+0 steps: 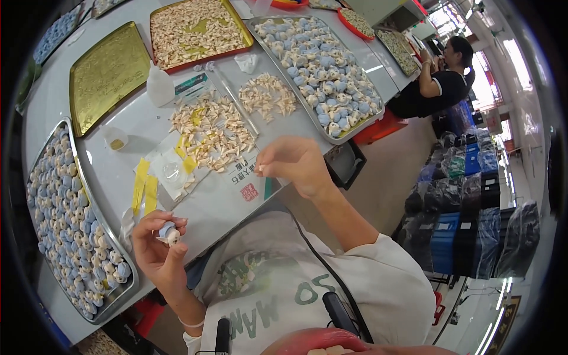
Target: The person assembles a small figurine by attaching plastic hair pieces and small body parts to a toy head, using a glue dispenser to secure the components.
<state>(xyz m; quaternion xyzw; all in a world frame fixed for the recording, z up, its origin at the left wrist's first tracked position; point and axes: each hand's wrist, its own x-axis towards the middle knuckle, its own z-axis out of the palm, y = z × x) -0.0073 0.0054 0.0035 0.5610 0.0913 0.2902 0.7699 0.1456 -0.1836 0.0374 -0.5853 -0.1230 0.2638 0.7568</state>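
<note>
Near the table's front edge, my left hand (158, 248) is closed round a small blue-and-white figurine (171, 233) with dark spots on its pale part. My right hand (296, 164), higher and to the right, pinches a tiny cream piece (260, 169) between thumb and fingertips. Beyond my hands spreads a loose heap of small pointed cream pieces (222, 133), with a second pile (267, 96) to its right. A clear round dish (174, 173) lies beside yellow tape strips (142, 186) between the heap and my left hand.
Metal trays of blue-and-white figurines stand at left (77, 219) and far right (322, 71). At the back are a gold tray (109, 74) and a tray of cream pieces (198, 29). A white squeeze bottle (160, 86) stands nearby. Another person (438, 77) sits at right.
</note>
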